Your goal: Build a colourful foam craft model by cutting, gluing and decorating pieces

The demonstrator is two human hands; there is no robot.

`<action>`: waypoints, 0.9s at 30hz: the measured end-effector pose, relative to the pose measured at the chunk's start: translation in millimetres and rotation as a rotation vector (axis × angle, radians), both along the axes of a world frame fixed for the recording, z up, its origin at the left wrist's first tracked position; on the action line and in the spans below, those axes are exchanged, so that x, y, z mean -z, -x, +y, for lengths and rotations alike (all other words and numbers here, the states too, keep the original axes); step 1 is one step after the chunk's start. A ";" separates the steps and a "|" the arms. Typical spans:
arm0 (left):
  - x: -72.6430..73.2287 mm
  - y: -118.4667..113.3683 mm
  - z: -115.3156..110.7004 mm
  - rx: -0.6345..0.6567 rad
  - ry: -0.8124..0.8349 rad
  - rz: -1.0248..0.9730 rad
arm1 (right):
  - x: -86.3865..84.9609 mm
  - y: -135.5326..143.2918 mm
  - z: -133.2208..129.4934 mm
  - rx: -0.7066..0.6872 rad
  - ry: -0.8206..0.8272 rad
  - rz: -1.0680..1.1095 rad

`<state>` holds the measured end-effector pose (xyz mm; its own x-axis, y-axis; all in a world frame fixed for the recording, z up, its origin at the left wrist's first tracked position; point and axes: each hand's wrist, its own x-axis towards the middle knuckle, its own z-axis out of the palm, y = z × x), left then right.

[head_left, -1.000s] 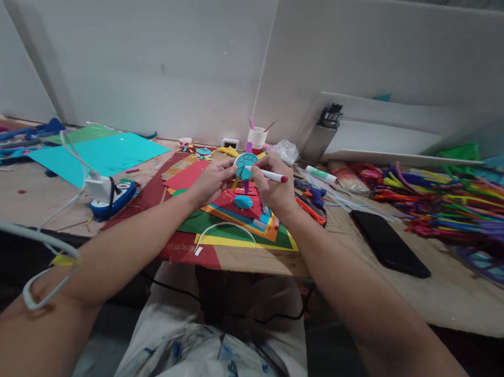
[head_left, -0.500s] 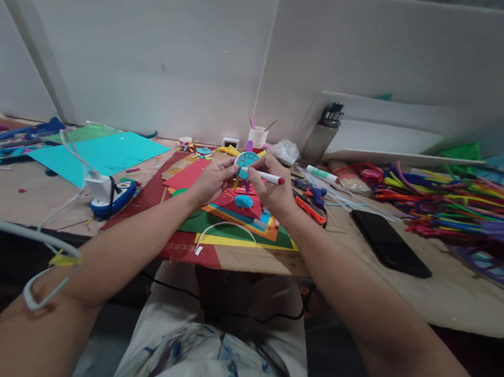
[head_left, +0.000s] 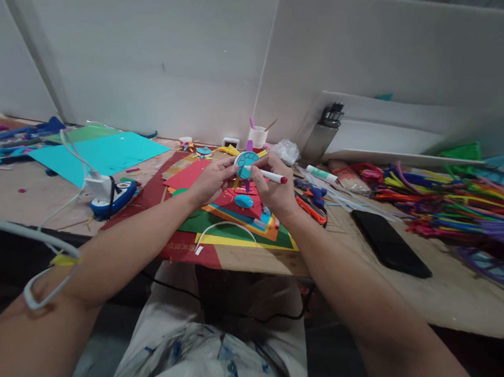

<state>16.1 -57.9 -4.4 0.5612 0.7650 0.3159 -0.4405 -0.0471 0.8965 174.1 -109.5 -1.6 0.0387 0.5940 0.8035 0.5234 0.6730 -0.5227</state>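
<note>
A round blue paper piece [head_left: 247,161] with dark curved lines and a white rim is held up over the stacked papers. Purple and yellow strips stick out from it. My left hand [head_left: 214,181] pinches its left edge. In my right hand [head_left: 275,188] is a white marker [head_left: 270,175] with a red end, its tip against the blue face. Just below the held piece, a blue oval [head_left: 243,201] rests on red paper [head_left: 225,200]. Green paper [head_left: 220,229] lies nearer me.
A black phone [head_left: 389,242] and a heap of colourful pipe cleaners [head_left: 444,199] lie at right, with orange-handled scissors [head_left: 312,208] closer in. A white charger [head_left: 100,185] sits on a blue base at left. Behind stand a paper cup [head_left: 258,137] and a bottle [head_left: 322,133].
The marker and my right hand have shifted very slightly to the right on the blue face. My left hand keeps its hold.
</note>
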 end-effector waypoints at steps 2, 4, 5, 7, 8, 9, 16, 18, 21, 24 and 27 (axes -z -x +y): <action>-0.3 0.2 -0.3 0.002 0.002 0.003 | 0.8 -1.0 1.1 0.004 -0.005 0.006; -0.3 0.3 -0.2 0.003 0.000 0.008 | 1.4 -1.3 1.5 0.008 -0.007 0.005; -0.1 0.4 0.0 0.002 -0.004 0.009 | 1.5 -1.2 1.4 0.006 -0.006 0.003; 0.7 0.4 0.8 0.002 -0.012 0.013 | 1.5 -0.5 0.8 -0.010 -0.002 -0.001; 1.2 0.3 1.4 0.004 -0.016 0.014 | 1.3 -0.1 0.3 -0.022 0.001 -0.002; 1.7 0.2 1.9 0.005 -0.019 0.014 | 1.2 0.4 -0.1 -0.034 0.004 -0.004; 3.1 0.1 3.3 0.013 -0.018 0.012 | 1.0 1.3 -0.3 -0.033 0.005 -0.006; 3.1 0.4 3.3 0.012 -0.018 0.007 | 0.8 1.2 -0.1 -0.019 0.000 -0.007; 3.5 0.6 3.5 0.016 -0.016 0.005 | 0.8 0.8 0.5 -0.002 -0.009 -0.006; 3.6 0.3 3.2 0.020 -0.014 0.001 | 1.6 0.3 1.8 0.008 -0.014 -0.004; 3.1 -0.1 2.5 0.016 -0.016 0.000 | 2.4 -0.2 3.0 0.018 -0.023 0.001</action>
<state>16.2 -55.5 -7.4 0.5730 0.7510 0.3281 -0.4411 -0.0549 0.8958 174.3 -106.5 -4.0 0.0497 0.5748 0.8168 0.5350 0.6753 -0.5077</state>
